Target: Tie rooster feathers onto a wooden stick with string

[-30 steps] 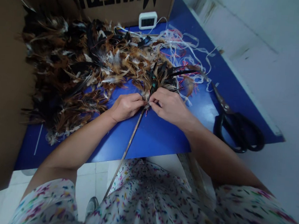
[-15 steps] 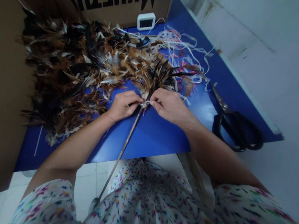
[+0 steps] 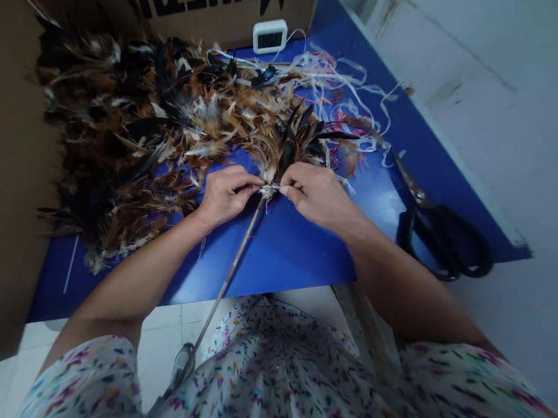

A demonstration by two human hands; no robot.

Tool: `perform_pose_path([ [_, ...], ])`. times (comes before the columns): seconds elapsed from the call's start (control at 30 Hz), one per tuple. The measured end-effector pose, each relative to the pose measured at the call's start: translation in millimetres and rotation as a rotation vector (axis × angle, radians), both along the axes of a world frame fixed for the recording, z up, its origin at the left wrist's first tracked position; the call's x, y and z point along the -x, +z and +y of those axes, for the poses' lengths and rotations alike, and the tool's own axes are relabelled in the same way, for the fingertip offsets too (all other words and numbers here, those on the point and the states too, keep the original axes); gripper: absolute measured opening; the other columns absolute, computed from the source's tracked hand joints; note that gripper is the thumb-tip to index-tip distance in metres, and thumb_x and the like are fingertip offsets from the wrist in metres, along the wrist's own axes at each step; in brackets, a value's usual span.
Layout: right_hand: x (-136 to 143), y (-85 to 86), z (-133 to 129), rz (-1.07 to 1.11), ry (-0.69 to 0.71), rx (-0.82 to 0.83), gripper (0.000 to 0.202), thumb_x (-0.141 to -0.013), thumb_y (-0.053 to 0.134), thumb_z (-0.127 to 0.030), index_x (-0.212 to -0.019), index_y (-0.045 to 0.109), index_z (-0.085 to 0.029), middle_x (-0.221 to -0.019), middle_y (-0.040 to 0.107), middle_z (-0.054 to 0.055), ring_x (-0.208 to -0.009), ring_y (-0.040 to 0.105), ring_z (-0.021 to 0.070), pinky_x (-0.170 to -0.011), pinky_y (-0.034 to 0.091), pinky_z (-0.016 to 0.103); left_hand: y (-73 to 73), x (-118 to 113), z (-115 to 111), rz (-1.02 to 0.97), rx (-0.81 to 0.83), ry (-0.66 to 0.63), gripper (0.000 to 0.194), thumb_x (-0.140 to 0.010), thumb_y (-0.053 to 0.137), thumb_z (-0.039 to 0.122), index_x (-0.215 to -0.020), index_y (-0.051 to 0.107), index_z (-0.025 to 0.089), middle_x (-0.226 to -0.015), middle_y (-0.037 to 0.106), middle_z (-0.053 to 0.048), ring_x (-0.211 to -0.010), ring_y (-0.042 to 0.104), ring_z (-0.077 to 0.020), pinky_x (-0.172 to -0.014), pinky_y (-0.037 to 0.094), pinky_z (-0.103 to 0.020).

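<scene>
A thin wooden stick point(image 3: 233, 266) runs from the blue table down past its front edge toward my body. Brown and black feathers point(image 3: 289, 139) fan out from its far end, their pale quill ends gathered at the stick. Just left of this bunch, my left hand point(image 3: 227, 192) pinches a thin white string with thumb and forefinger. My right hand point(image 3: 314, 192) is closed in a pinch on the right side, holding the white string point(image 3: 275, 187) drawn across the quills. Fine detail of the string between the fingertips is too small to make out.
A wide heap of feathers point(image 3: 116, 119) covers the table's left and back. White and pink strings point(image 3: 350, 92) lie tangled at the back right, near black-handled scissors point(image 3: 432, 227). Cardboard boxes point(image 3: 206, 23) stand behind and at left; a small white display point(image 3: 270, 36) sits before one.
Both hands stay pinched at the feather bunch, with only slight finger shifts around the string. The whole view has drifted a little, and more of a shoe shows below.
</scene>
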State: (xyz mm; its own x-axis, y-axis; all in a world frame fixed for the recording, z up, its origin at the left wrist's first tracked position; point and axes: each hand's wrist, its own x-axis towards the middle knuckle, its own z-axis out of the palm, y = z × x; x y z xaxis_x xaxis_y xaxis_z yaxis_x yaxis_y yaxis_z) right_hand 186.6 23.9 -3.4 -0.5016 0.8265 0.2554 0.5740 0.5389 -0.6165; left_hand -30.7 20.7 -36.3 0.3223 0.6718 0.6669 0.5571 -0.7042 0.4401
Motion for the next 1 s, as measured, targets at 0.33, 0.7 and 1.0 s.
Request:
perform_pose_path([
  [0.33,-1.3,-6.8,3.6,0.087,-0.029,0.049,0.009,-0.076,0.057,-0.008,-0.073,0.059,-0.017,-0.075,0.062,0.002,-0.071,0.056,0.0139,-0.068,0.040,0.028,-2.8,0.1,-4.0,0.056,-0.044,0.052,0.015,-0.088,0.063,0.018,-0.087,0.078,0.019,-0.076,0.073,-0.002,-0.069,0.065,-0.0106,-0.063,0.049,-0.023],
  [0.7,-1.3,-10.8,9.9,0.189,-0.092,0.205,0.005,-0.077,0.063,-0.011,-0.075,0.063,-0.016,-0.065,0.064,0.000,-0.063,0.060,0.0132,-0.064,0.043,0.027,9.1,3.4,0.1,-0.077,0.266,-0.007,0.014,-0.083,0.072,0.031,-0.079,0.076,0.018,-0.069,0.069,-0.001,-0.064,0.060,-0.0103,-0.064,0.045,-0.024],
  [1.0,1.0,-5.2,10.0,0.350,-0.070,0.448,0.009,-0.079,0.064,-0.010,-0.074,0.059,-0.015,-0.056,0.061,-0.002,-0.049,0.057,0.0093,-0.050,0.044,0.022,6.4,-0.6,-1.0,-0.372,0.354,-0.151,0.019,-0.081,0.075,0.035,-0.078,0.071,0.017,-0.074,0.068,-0.001,-0.062,0.062,-0.0085,-0.059,0.049,-0.022],
])
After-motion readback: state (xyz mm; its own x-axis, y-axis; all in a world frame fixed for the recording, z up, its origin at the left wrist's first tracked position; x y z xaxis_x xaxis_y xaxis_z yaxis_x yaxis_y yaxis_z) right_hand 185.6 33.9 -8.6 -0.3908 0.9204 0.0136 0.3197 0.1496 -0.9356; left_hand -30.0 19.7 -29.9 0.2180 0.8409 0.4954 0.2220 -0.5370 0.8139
